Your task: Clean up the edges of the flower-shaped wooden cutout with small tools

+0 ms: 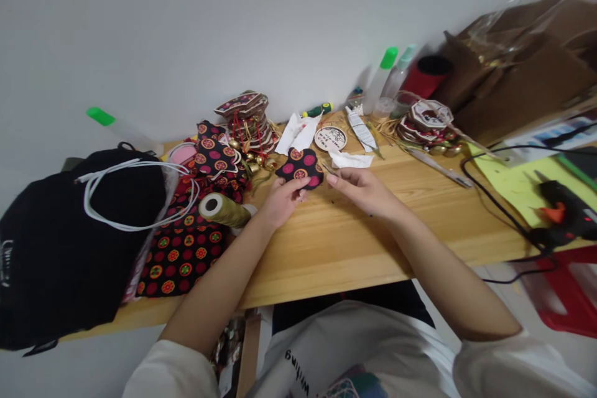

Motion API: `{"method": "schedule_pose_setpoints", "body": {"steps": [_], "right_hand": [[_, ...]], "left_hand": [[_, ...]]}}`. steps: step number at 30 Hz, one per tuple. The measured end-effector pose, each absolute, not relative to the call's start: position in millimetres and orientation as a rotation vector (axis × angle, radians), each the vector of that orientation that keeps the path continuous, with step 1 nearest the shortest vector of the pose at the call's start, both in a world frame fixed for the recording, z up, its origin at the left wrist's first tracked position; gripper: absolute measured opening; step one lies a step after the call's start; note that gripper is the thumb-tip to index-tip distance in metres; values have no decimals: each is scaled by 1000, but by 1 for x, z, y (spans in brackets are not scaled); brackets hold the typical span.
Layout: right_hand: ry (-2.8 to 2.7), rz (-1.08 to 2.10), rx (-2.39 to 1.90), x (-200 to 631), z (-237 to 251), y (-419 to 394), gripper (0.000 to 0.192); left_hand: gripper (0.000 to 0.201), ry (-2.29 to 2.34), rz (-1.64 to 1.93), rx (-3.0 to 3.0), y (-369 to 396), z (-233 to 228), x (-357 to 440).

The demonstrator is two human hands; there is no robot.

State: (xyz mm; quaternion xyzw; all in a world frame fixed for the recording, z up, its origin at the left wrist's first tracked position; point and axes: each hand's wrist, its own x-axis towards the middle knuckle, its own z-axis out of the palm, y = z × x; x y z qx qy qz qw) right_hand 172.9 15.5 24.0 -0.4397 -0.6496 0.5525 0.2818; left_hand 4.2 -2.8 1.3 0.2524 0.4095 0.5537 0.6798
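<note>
The left hand (280, 198) pinches the near edge of a dotted fabric piece (300, 168) on the table (336, 242). Just right of it, the right hand (361, 189) rests with fingers curled; whether it grips anything cannot be told. A thread spool (224, 210) lies to the left.

Plain pale wall (186, 25) behind a light wooden table (354, 242) — evenly lit.

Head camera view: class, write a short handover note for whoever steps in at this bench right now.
Left hand: pinching the patterned fabric piece on the wooden table.
Right hand: beside the piece, fingers curled; whether it holds anything I cannot tell.
Thread spool lies left of the left hand, on a patterned cloth.
Finished stacks sit at the wall; glue gun far right.
This piece looks unfinished.
</note>
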Motion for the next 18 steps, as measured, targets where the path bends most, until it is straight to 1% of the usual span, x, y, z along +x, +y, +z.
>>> {"method": "schedule_pose_setpoints", "body": {"steps": [8, 18], "right_hand": [[-1891, 1328, -1105, 171, 13, 14, 45], [-1915, 1236, -1151, 172, 13, 14, 47]], "left_hand": [[28, 918, 1217, 594, -2, 1, 4], [28, 907, 1213, 605, -2, -2, 3]]}}
